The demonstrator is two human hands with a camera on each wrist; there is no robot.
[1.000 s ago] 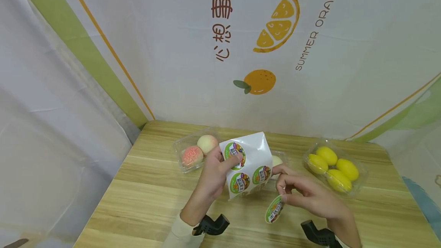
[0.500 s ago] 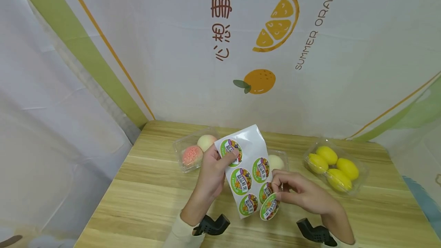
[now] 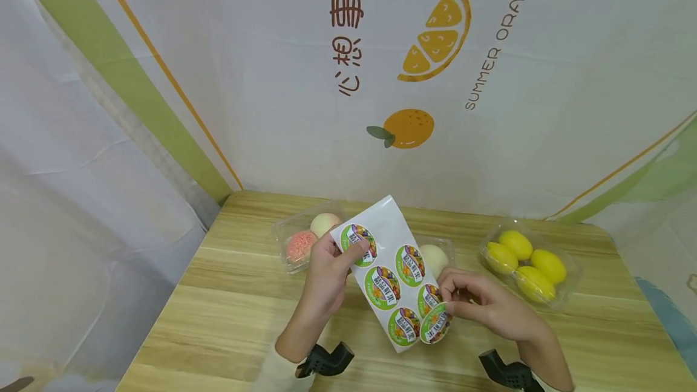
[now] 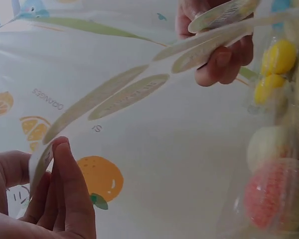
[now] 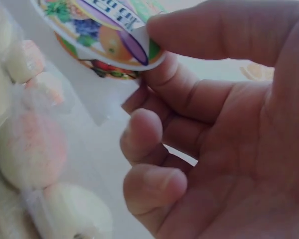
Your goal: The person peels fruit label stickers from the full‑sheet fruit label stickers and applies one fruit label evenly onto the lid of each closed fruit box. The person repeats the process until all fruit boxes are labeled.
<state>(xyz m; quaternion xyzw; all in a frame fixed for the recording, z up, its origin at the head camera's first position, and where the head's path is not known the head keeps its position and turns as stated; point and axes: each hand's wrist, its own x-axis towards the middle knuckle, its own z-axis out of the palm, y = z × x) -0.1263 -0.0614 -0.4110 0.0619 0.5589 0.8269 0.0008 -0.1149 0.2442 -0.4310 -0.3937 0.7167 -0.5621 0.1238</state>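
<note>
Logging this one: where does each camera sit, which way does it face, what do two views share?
Head: head-worn, facing forward and down at the table and sticker sheet; left hand, right hand and forearms show.
Left wrist: worn there, facing across the sticker sheet toward the printed cloth; fingers of both hands show.
Right wrist: worn there, facing the held sticker; only the right hand shows.
Head and left wrist share the yellow fruit.
</note>
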